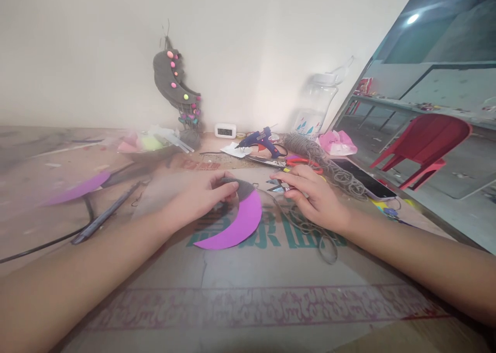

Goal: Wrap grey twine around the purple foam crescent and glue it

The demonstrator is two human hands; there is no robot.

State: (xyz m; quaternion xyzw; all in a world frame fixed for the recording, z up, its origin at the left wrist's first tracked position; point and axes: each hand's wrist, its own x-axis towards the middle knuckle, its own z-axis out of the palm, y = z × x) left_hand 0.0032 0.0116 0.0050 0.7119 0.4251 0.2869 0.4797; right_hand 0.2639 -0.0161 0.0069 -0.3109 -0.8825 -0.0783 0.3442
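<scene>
My left hand [213, 195] pinches a flat purple crescent moon [240, 221] between thumb and fingers near its upper end. Grey yarn [243, 188] is wound around that end, while the lower point of the crescent is bare. A short distance to the right, my right hand [315, 198] is closed around small scissors [276, 187]; their blades face the crescent, apart from it. The handles are mostly hidden by my fingers. A loose strand of yarn [327, 244] trails in loops beneath my right hand.
Behind my hands lie a blue glue gun [263, 142], red-handled pliers [306, 163], a grey yarn skein [310, 149] and a phone [364, 178]. A clear bottle [315, 105] stands by the wall. A decorated grey moon [170, 79] hangs there. Another purple crescent [83, 186] lies left.
</scene>
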